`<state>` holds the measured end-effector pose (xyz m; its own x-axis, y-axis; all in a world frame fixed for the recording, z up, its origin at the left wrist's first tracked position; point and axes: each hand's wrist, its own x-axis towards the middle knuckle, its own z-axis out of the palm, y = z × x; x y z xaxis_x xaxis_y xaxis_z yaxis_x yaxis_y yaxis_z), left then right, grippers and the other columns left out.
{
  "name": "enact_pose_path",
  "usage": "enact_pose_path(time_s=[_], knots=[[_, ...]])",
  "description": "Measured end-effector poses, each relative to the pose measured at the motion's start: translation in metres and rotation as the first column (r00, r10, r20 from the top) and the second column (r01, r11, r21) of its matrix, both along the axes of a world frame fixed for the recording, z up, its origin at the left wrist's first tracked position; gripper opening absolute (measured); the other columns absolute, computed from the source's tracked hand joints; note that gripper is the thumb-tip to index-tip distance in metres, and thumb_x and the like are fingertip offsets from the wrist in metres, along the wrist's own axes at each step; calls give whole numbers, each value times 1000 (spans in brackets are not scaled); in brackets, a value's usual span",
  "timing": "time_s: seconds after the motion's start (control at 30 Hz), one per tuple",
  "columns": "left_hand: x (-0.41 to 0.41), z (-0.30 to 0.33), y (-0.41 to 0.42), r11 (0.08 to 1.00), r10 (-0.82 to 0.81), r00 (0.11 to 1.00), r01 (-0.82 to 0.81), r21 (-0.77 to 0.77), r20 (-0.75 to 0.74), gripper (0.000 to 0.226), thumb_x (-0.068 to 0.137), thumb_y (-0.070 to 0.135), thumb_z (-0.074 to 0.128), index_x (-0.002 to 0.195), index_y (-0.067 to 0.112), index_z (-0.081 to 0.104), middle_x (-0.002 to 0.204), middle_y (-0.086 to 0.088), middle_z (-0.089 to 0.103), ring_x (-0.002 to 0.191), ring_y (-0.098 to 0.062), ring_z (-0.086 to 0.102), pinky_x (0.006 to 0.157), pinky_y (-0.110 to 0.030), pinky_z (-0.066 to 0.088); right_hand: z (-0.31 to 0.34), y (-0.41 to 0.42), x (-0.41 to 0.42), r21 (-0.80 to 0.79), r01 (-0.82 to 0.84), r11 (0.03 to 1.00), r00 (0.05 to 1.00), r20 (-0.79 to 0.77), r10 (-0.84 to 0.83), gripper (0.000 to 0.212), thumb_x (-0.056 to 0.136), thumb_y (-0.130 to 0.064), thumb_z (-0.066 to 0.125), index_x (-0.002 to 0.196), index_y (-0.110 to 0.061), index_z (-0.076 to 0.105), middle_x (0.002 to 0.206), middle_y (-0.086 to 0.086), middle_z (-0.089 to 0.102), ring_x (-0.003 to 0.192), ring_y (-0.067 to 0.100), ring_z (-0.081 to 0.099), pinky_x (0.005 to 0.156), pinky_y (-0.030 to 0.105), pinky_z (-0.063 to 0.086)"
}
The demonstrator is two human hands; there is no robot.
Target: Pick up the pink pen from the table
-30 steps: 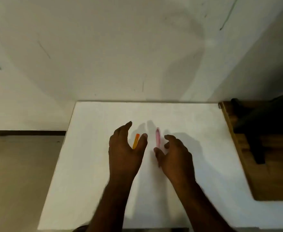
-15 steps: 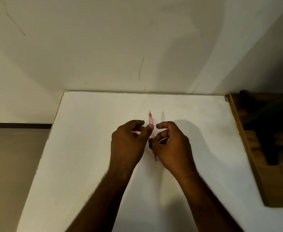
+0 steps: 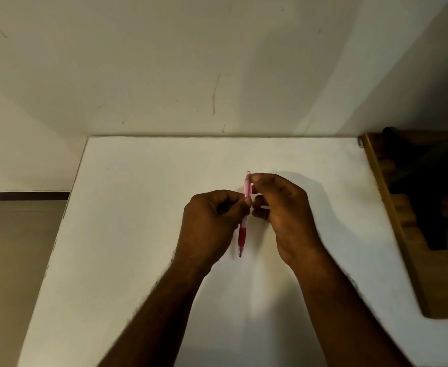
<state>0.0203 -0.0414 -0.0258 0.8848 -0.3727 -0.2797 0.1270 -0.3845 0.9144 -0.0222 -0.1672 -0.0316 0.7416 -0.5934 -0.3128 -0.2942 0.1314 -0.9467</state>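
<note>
A pink translucent pen [image 3: 242, 234] with a red grip is held above the white table [image 3: 138, 207], its tip pointing towards me. My left hand [image 3: 212, 226] has its fingers curled round the middle of the barrel. My right hand [image 3: 284, 207] pinches the pen's far end between thumb and forefinger. The hands hide part of the barrel. The orange piece from the earlier frames is out of sight.
A wooden surface [image 3: 413, 260] adjoins the table's right edge, with a dark object [image 3: 429, 186] lying on it. A pale wall rises behind the table. Floor shows past the table's left edge [image 3: 58, 234].
The pen lay on the table a second ago beside an orange piece. Both hands closed in and lifted the pen; the right hand's fingers have moved up to its far end.
</note>
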Motion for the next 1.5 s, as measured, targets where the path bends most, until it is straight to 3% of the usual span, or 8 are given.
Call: enact_pose_path(time_s=[0.27,0.53,0.63,0.7,0.83,1.1,1.33,1.5], knots=[[-3,2,-1,996,-74,997,74,51,5,17,95,28,70,80,32,77,62,18,70,60,5,64,57,-5,43,-5,3,3,-6,-2,1000,998,60,3,36,98,-21,64,70,-40,77,75,-16,75,77,6,73,67,19,58],[-3,4,3,985,-130,991,134,111,-38,20,94,33,70,76,28,76,64,13,70,65,-6,67,62,-13,50,-5,-4,2,231,82,969,993,67,-100,20,95,-26,66,81,-29,80,78,-9,74,80,11,69,71,27,56],[-3,2,3,991,-78,995,84,108,-57,22,93,33,71,74,25,77,65,10,71,64,-6,67,64,-17,51,-14,-12,-2,-212,99,972,991,-69,-116,13,92,-31,72,81,-26,77,71,-9,72,72,10,68,72,32,58],[-1,1,3,993,-38,997,45,105,-67,21,93,34,72,75,24,78,64,11,71,59,-1,64,60,-13,47,-22,-11,-5,-566,-13,824,977,-182,-110,17,90,-35,74,78,-22,74,72,-10,71,71,12,67,72,32,57],[0,0,1,993,-15,997,24,118,-76,20,92,36,72,82,21,81,68,11,72,61,-4,63,63,-15,44,-30,-4,-6,-757,-138,638,943,-298,-150,24,90,-39,72,77,-19,70,75,-3,70,67,16,64,62,25,47],[1,-1,0,990,-11,997,21,142,-71,18,91,36,73,81,22,81,68,10,72,63,-6,66,64,-18,47,-28,-10,-4,-750,-118,651,954,-269,-136,29,89,-49,71,89,-20,73,83,-5,73,73,13,67,68,23,49],[1,-5,-2,983,-44,997,55,176,-66,16,91,36,73,80,26,80,66,15,68,61,-3,62,62,-16,42,-14,-19,0,-381,15,925,997,-65,-43,16,91,-39,72,78,-30,73,74,-17,74,77,5,69,70,12,50],[-2,-7,-5,979,-77,995,87,186,-62,13,91,37,72,83,28,78,68,16,68,65,-4,63,65,-17,44,-17,-17,-2,-312,-42,949,999,-32,34,12,89,-31,75,80,-25,77,78,-14,75,79,4,70,66,7,50]])
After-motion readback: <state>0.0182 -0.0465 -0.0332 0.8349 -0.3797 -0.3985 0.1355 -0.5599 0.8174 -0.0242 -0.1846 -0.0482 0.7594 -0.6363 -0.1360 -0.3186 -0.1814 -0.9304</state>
